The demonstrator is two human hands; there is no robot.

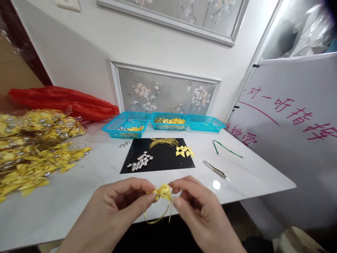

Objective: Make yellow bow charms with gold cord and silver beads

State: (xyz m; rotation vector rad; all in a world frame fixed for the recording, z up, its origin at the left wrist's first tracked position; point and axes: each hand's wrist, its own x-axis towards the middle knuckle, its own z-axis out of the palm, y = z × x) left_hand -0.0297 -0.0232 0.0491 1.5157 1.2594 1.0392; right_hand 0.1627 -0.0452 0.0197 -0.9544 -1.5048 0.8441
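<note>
Just above the table's front edge, a small yellow ribbon bow point(165, 191) is held between both hands. My left hand point(118, 205) pinches its left side between thumb and forefinger. On the other side, my right hand point(201, 205) is closed, thumb and forefinger at the bow's right edge; exactly what lies between those fingertips is partly hidden. A thin gold cord point(158, 221) hangs in a loop under the bow. Beyond the hands, a black mat point(165, 164) carries silver beads point(140, 161), a bundle of gold cords point(163, 142) and several yellow ribbon bows point(184, 151).
Metal thread snips point(214, 169) and a green cord point(228, 151) lie to the right. Along the wall stand three blue baskets point(147, 131). Heaped yellow ribbon pieces with silver beads point(39, 147) cover the left, beside red mesh fabric point(65, 102). A whiteboard point(289, 147) stands right.
</note>
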